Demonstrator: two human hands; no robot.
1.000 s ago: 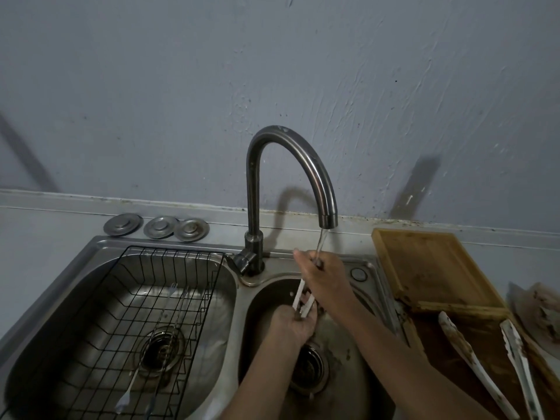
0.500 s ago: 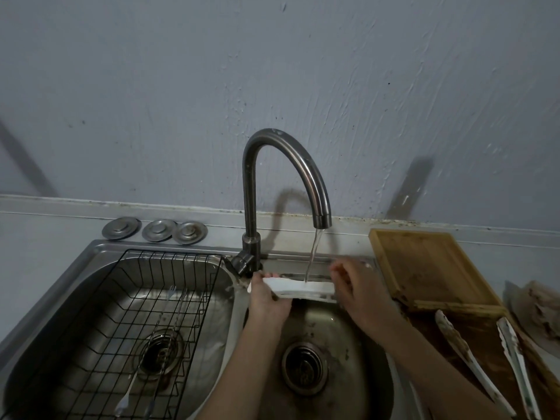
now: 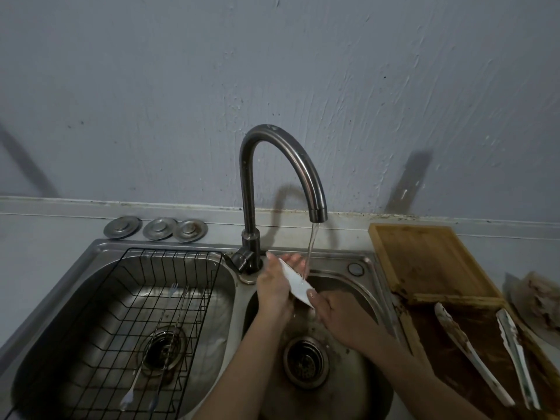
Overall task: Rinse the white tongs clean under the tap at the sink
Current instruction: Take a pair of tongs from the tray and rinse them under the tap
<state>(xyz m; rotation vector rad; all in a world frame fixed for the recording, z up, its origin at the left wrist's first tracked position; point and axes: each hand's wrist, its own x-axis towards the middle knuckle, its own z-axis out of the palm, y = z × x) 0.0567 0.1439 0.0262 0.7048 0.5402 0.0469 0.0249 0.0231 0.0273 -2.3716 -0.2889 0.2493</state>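
Note:
The white tongs (image 3: 295, 282) slant across the back of the right sink basin (image 3: 360, 298), far end up near the tap's base. Water (image 3: 311, 247) runs from the curved dark tap (image 3: 303, 165) and lands on the tongs' upper face. My left hand (image 3: 274, 287) holds the tongs from the left side, fingers showing behind the far end. My right hand (image 3: 336, 316) pinches the near end, thumb on top of the white surface.
A black wire rack (image 3: 127, 313) with thin forks (image 3: 165, 334) fills the left basin. Three metal stoppers (image 3: 157, 228) lie behind it. A wooden board (image 3: 424, 262) sits right of the sink, with two soiled tongs (image 3: 472, 356) on a brown surface. The drain (image 3: 306, 360) lies below my hands.
The tongs swung from vertical to level under the stream, then to a slant. My right hand dropped toward me to the near end; my left hand rose to the far end.

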